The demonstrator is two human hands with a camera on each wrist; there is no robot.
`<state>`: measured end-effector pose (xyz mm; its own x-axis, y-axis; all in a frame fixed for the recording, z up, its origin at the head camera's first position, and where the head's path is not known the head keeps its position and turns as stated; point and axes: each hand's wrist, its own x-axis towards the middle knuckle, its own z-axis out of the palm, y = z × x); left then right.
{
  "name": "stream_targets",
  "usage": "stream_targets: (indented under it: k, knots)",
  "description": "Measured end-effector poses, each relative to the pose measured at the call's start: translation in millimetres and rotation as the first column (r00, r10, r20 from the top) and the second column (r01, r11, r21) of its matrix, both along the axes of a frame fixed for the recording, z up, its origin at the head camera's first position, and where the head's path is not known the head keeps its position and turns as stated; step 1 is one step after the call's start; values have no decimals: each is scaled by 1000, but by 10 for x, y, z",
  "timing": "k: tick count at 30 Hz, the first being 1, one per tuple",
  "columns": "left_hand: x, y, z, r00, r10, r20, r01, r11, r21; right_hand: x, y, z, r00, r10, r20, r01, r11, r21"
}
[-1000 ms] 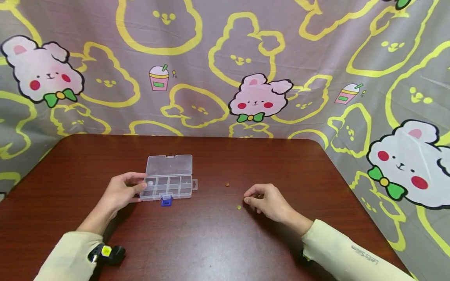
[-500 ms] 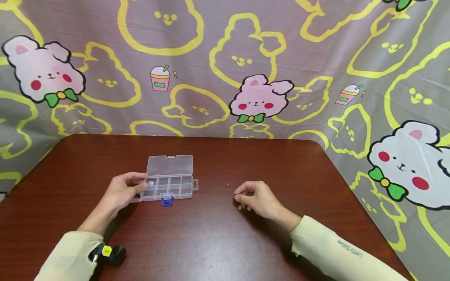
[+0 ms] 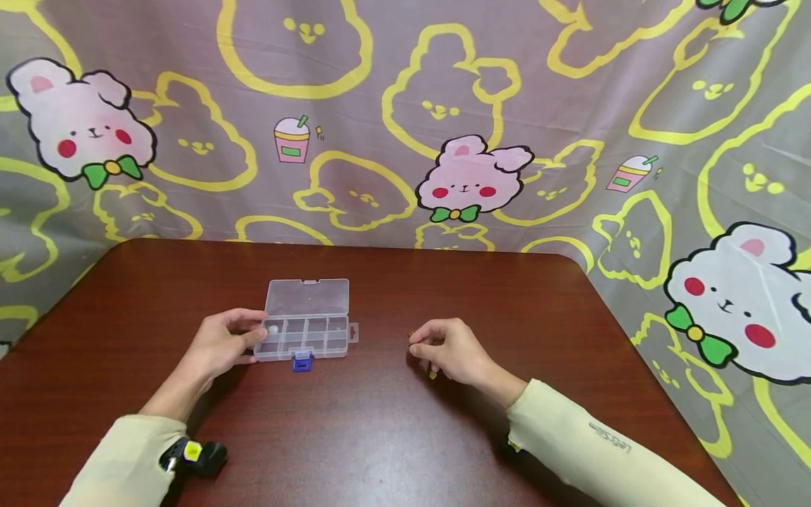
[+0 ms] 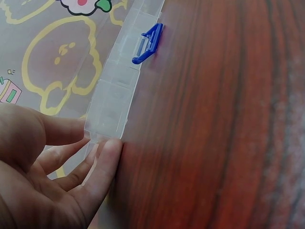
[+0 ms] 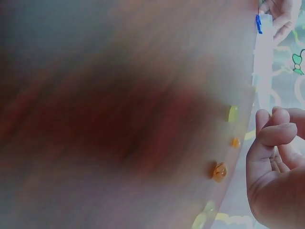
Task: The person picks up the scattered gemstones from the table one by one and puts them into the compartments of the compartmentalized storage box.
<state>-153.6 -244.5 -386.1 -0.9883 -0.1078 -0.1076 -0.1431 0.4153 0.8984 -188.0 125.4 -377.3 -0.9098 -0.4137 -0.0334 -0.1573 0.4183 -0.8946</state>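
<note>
My left hand (image 3: 218,343) grips the near-left end of a clear plastic compartment box (image 3: 300,338), thumb on the rim and fingers below. The box's lid (image 3: 307,297) is folded back and its blue latch (image 3: 302,363) hangs at the front. One left compartment holds a small round whitish thing (image 3: 273,329). My right hand (image 3: 451,350) is above the table, right of the box, thumb and index finger pinched together. A tiny yellowish bit of a small bead (image 5: 271,115) shows between those fingertips, mostly hidden. Beside this hand lie an amber bead (image 5: 220,171) and a yellow-green bead (image 5: 232,114).
A smaller orange bead (image 5: 236,142) and pale yellow beads (image 5: 199,221) also lie on the brown wooden table (image 3: 355,429). A patterned grey cloth (image 3: 355,127) hangs behind the table and along its right side.
My right hand has moved left and slightly away from me, toward the box, its fingertips now overlapping the orange bead in the head view. My left hand and the box stay put.
</note>
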Motion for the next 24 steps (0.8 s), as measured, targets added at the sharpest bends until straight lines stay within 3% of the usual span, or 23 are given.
stream_targets:
  k: [6,17,24]
  knots:
    - [0,7,3,1000,2,-8,-2,1000,3,-38,-95,21,1000,-2,21,1,1000,4]
    - [1,10,10,1000,1,-18,-1,1000,20,-151,-313,30,997,32,-71,-31,999,19]
    - [2,15,12,1000,2,-7,-2,1000,17,-215,-474,71,996,36,-84,-34,999,18]
